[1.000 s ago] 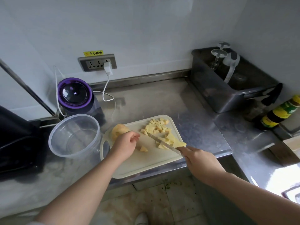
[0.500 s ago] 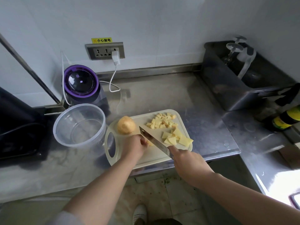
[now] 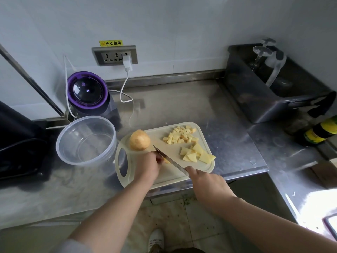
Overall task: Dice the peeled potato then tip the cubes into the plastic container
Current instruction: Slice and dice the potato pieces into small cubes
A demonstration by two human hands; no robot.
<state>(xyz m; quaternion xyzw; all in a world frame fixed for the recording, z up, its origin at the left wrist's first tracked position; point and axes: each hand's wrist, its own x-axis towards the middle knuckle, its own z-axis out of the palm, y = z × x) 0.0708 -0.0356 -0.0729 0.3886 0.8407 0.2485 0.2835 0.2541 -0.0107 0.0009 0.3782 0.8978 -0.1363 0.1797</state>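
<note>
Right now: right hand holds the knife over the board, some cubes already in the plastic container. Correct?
No: head view shows the plastic container empty; the cubes lie on the cutting board. The right hand does hold the knife over it.

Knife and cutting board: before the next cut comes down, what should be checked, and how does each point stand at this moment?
1. Right hand grips the knife by its handle: ok.
2. Left hand steadies the potato piece beside the blade: ok.
3. Left fingertips clear of the cutting edge: cannot tell, they sit right at the blade.
4. Cutting board rests on the steel counter: ok.
5. Cubes and potato half lie apart from the blade: ok.
6. Plastic container stands open beside the board, with no cubes in it: ok.
</note>
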